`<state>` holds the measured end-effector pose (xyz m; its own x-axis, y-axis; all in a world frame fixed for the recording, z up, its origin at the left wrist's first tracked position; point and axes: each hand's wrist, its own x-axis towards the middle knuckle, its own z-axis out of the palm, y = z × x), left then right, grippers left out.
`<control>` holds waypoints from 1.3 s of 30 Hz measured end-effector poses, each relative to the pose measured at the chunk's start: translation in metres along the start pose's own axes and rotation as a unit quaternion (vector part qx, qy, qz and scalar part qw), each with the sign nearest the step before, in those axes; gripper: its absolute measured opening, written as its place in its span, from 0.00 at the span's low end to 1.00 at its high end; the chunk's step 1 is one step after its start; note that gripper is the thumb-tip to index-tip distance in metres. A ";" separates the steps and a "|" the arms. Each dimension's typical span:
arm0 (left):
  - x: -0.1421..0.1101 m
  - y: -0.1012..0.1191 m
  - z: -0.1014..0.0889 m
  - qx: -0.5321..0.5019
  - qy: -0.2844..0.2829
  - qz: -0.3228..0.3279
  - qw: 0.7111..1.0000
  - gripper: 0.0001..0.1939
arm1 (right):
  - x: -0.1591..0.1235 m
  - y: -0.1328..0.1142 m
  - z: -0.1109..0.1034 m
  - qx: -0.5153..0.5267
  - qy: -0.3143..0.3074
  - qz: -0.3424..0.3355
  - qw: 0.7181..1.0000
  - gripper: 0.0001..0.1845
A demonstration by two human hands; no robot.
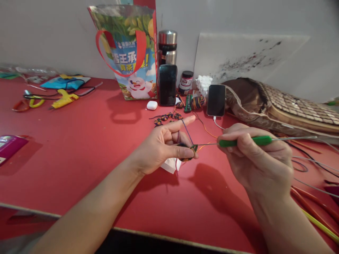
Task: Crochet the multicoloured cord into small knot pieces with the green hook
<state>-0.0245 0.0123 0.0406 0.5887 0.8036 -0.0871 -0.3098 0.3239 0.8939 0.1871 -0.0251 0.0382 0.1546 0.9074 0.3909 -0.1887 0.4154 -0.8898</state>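
Between the thumb and fingers of my left hand (169,143) is a small dark multicoloured crochet piece (186,156). Dark yarn (187,131) runs from it up over my outstretched index finger, and a purple tail hangs below. My right hand (258,158) grips the green handle of a crochet hook (261,140). The hook's thin metal shaft reaches left, and its tip meets the crochet piece; whether it sits inside a loop is too small to tell. Behind my left hand lie several small crocheted pieces (164,118) and a ball of multicoloured yarn (198,102).
Along the back stand a printed bag (135,53), a thermos (167,42), two phones (167,84) and a jar (186,83). A yellow glue gun (64,99) and scissors (29,102) lie left. A beaded cushion (302,102) and cables are right. The red table's front edge (148,239) is near.
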 end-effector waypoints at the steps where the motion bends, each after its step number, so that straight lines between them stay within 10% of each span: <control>1: 0.000 0.000 -0.001 0.000 -0.008 -0.005 1.000 0.52 | 0.001 0.000 -0.001 -0.001 -0.006 0.004 1.000 0.08; 12: -0.001 -0.001 -0.001 -0.016 -0.050 -0.028 0.998 0.44 | 0.005 -0.005 -0.005 0.038 -0.027 0.082 0.996 0.09; 28: -0.002 -0.008 0.025 0.036 0.159 0.110 0.980 0.39 | -0.011 0.016 0.023 0.151 0.021 0.139 0.978 0.08; 39: -0.003 -0.007 0.025 0.069 0.153 0.140 0.976 0.32 | -0.007 0.019 0.020 0.144 0.023 0.155 0.977 0.08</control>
<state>-0.0052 -0.0052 0.0456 0.2379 0.9695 0.0594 -0.3106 0.0180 0.9504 0.1632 -0.0226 0.0236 0.0883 0.9914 0.0968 -0.4976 0.1281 -0.8579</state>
